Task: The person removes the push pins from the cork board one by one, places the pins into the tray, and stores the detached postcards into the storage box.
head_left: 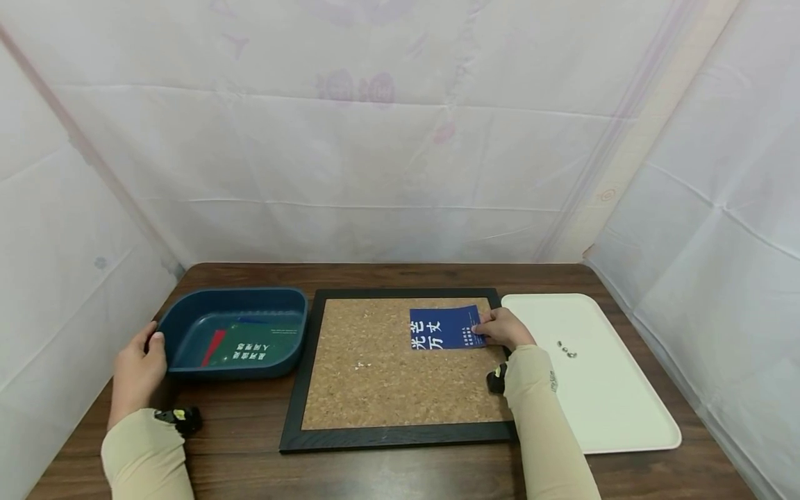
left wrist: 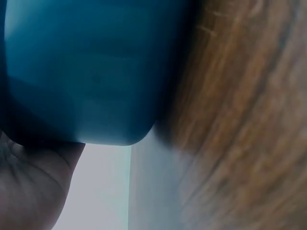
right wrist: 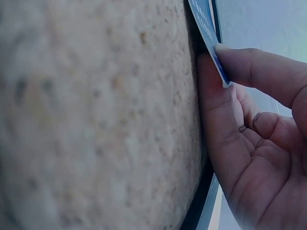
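Note:
My right hand (head_left: 507, 328) pinches a blue card with white Chinese characters (head_left: 455, 326) by its right edge, between thumb and fingers. The card is over the upper right part of a black-framed cork board (head_left: 362, 399). In the right wrist view the card (right wrist: 207, 36) appears edge-on, near the cork surface. At the left, my left hand (head_left: 139, 364) holds the left side of a dark blue plastic bin (head_left: 234, 373), thumb at the rim. A green card with a red strip (head_left: 269, 345) lies inside it. The left wrist view has the bin's outside (left wrist: 96, 72) close up.
A white tray (head_left: 625, 406) stands right of the board, with several small shiny pieces (head_left: 567, 349) on it. Tiny light-coloured bits (head_left: 362, 364) show on the cork. White sheeting (head_left: 375, 160) encloses the brown wooden table (head_left: 387, 479) at the back and sides.

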The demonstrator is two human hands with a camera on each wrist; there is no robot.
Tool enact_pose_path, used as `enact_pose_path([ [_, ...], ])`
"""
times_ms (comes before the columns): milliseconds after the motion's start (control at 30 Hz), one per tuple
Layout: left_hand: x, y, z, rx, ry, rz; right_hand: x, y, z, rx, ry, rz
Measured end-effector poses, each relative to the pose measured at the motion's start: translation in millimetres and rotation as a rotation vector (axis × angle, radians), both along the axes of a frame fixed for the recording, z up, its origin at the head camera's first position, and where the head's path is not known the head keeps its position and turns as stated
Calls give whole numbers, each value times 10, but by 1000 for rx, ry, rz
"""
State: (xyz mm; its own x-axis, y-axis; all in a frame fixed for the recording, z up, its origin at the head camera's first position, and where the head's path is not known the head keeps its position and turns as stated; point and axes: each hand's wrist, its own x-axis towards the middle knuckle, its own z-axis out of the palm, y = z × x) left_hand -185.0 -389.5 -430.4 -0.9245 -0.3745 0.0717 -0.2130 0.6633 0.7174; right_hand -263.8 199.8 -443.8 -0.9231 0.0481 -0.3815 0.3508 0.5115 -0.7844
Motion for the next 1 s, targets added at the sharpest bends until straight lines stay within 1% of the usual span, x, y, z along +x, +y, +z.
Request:
enact_pose_path([
  [167,4,-9,-1,21,-9,14,6,-11,11,-8,3,11],
  [467,-4,-1,-32,91,10,56,27,-23,51,-1,1,7],
  [733,-2,15,-56,98,20,71,54,-12,65,-19,-15,-12],
  [867,-3,25,-52,102,25,85,71,1,67,-23,-3,3],
  [1000,-5,32,-49,107,34,85,83,20,51,-47,0,6],
])
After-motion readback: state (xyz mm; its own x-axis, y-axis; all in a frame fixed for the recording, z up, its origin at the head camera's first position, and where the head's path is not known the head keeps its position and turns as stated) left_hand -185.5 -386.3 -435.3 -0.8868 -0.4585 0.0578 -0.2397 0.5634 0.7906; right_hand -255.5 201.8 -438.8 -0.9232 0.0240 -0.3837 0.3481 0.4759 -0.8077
